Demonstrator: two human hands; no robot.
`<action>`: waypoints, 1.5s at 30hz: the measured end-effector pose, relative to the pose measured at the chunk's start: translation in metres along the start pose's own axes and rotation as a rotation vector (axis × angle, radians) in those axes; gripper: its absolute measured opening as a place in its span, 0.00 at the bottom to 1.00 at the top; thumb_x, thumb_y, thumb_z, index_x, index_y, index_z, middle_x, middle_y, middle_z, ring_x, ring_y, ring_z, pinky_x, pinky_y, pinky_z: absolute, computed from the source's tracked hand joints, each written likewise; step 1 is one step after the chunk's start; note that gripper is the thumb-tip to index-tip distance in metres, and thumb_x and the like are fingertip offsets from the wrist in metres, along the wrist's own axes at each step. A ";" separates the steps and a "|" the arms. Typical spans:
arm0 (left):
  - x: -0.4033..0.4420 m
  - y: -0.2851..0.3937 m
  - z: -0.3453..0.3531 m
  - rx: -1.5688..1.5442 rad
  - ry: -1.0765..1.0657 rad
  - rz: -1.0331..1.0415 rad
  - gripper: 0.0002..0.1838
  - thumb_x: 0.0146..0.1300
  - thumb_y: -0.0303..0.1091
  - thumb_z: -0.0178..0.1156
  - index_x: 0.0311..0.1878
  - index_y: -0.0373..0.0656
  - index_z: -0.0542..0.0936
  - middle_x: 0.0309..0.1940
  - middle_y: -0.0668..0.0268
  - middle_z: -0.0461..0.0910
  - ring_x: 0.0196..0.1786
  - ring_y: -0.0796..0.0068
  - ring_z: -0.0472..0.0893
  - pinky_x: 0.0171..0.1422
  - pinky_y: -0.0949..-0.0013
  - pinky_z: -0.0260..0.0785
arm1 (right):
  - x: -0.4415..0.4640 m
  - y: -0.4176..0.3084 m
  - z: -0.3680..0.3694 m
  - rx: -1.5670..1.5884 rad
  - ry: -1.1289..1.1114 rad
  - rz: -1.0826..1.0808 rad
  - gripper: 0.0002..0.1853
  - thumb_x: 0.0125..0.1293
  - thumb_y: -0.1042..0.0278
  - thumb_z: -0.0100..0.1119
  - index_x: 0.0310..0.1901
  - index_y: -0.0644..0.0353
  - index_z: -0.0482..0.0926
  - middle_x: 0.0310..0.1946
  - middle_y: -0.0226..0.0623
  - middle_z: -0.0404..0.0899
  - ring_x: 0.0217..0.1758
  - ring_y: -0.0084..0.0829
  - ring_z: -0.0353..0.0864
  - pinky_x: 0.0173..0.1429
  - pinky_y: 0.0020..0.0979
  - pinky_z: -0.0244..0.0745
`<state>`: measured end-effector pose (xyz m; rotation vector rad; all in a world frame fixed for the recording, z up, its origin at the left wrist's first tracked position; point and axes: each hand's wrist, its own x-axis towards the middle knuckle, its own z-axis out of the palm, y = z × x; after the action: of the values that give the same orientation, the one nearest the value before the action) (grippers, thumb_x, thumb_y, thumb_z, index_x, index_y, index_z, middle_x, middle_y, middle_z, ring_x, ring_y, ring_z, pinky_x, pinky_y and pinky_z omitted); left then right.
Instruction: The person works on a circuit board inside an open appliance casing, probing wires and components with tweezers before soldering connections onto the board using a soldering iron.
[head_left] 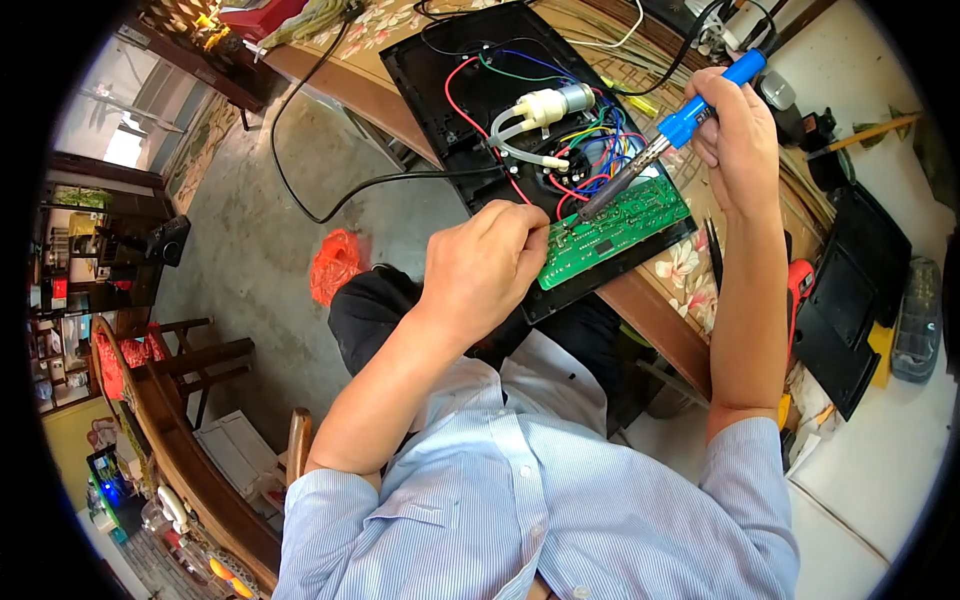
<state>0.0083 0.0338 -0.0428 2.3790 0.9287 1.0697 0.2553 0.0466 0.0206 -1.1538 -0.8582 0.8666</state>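
Note:
A blue-handled soldering iron (690, 123) is gripped in my right hand (738, 140), its dark tip slanting down to the green circuit board (620, 235). My left hand (485, 262) is closed at the board's left edge, fingertips pinched together; whatever they hold is hidden. Beneath the board lies an open black plastic housing (440, 95). Inside it sit a small pump (548, 106) with clear tubing (515, 135) and a bundle of coloured wires (605, 165).
The housing lies on a flower-patterned table (685, 265) and overhangs its edge. A black cable (400, 178) loops down toward the floor. To the right are a red-handled tool (800, 280), a black panel (850, 310) and a clear case (915, 320). A red plastic bag (340, 265) lies on the floor.

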 end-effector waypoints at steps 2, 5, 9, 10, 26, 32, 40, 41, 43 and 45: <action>-0.001 0.000 0.000 -0.005 0.005 0.002 0.07 0.49 0.21 0.63 0.34 0.39 0.79 0.29 0.61 0.80 0.31 0.63 0.81 0.34 0.67 0.74 | -0.001 0.000 0.000 0.000 -0.017 0.016 0.06 0.64 0.68 0.58 0.33 0.59 0.76 0.19 0.19 0.66 0.13 0.08 0.55 0.16 0.17 0.47; -0.001 -0.001 0.000 0.004 0.006 0.014 0.07 0.49 0.21 0.63 0.34 0.39 0.79 0.29 0.62 0.80 0.31 0.64 0.81 0.34 0.68 0.74 | -0.001 -0.001 0.000 -0.016 0.002 0.009 0.06 0.64 0.67 0.58 0.33 0.60 0.76 0.19 0.19 0.67 0.14 0.08 0.55 0.16 0.17 0.47; -0.001 0.000 0.001 0.010 0.014 0.011 0.07 0.49 0.21 0.64 0.33 0.39 0.79 0.28 0.62 0.80 0.30 0.64 0.81 0.34 0.68 0.74 | -0.001 0.000 0.001 -0.017 -0.001 0.001 0.06 0.64 0.67 0.58 0.34 0.60 0.76 0.19 0.19 0.67 0.13 0.08 0.55 0.16 0.17 0.47; -0.001 0.000 0.000 0.006 0.013 0.012 0.07 0.49 0.21 0.64 0.33 0.40 0.79 0.28 0.62 0.80 0.30 0.64 0.81 0.33 0.68 0.74 | 0.000 0.001 0.000 -0.025 0.001 0.000 0.06 0.64 0.67 0.57 0.34 0.60 0.76 0.19 0.19 0.67 0.13 0.08 0.55 0.16 0.17 0.47; -0.001 -0.003 0.001 0.017 0.001 0.028 0.07 0.49 0.22 0.63 0.33 0.40 0.79 0.29 0.63 0.80 0.30 0.65 0.81 0.33 0.68 0.74 | 0.000 0.001 0.000 -0.003 -0.015 -0.001 0.07 0.64 0.66 0.58 0.33 0.59 0.76 0.18 0.18 0.66 0.14 0.08 0.56 0.16 0.16 0.48; 0.000 -0.001 0.000 0.052 -0.008 0.029 0.06 0.50 0.23 0.64 0.33 0.41 0.79 0.29 0.63 0.80 0.30 0.65 0.81 0.32 0.68 0.74 | -0.001 0.000 0.001 -0.013 -0.024 -0.005 0.06 0.64 0.66 0.58 0.33 0.59 0.76 0.19 0.19 0.67 0.14 0.08 0.56 0.16 0.16 0.49; 0.000 -0.001 0.000 0.072 -0.019 0.029 0.06 0.51 0.23 0.64 0.34 0.42 0.79 0.29 0.64 0.80 0.30 0.65 0.81 0.32 0.68 0.74 | -0.002 0.002 0.002 0.008 -0.028 0.006 0.06 0.64 0.66 0.58 0.34 0.58 0.76 0.18 0.17 0.66 0.14 0.08 0.56 0.16 0.16 0.47; 0.000 -0.002 0.000 0.073 -0.011 0.054 0.06 0.51 0.23 0.63 0.34 0.42 0.79 0.29 0.64 0.80 0.30 0.65 0.81 0.32 0.68 0.74 | -0.002 0.002 0.002 0.011 -0.029 -0.004 0.06 0.64 0.66 0.59 0.34 0.58 0.76 0.18 0.17 0.66 0.14 0.08 0.55 0.16 0.16 0.47; 0.000 -0.001 -0.001 0.078 -0.019 0.057 0.07 0.50 0.23 0.64 0.33 0.41 0.79 0.29 0.64 0.80 0.30 0.65 0.81 0.32 0.68 0.74 | 0.000 0.005 -0.003 0.007 -0.047 0.000 0.06 0.64 0.66 0.58 0.34 0.59 0.76 0.19 0.18 0.67 0.14 0.07 0.56 0.16 0.16 0.47; 0.001 -0.001 -0.001 0.087 -0.023 0.064 0.07 0.50 0.22 0.64 0.33 0.41 0.79 0.29 0.64 0.80 0.30 0.65 0.81 0.32 0.68 0.74 | 0.000 0.003 -0.002 0.004 -0.039 0.004 0.06 0.64 0.67 0.58 0.34 0.59 0.76 0.20 0.19 0.68 0.14 0.07 0.56 0.16 0.16 0.48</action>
<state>0.0080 0.0358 -0.0425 2.5015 0.9149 1.0434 0.2564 0.0470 0.0169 -1.1381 -0.8858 0.8960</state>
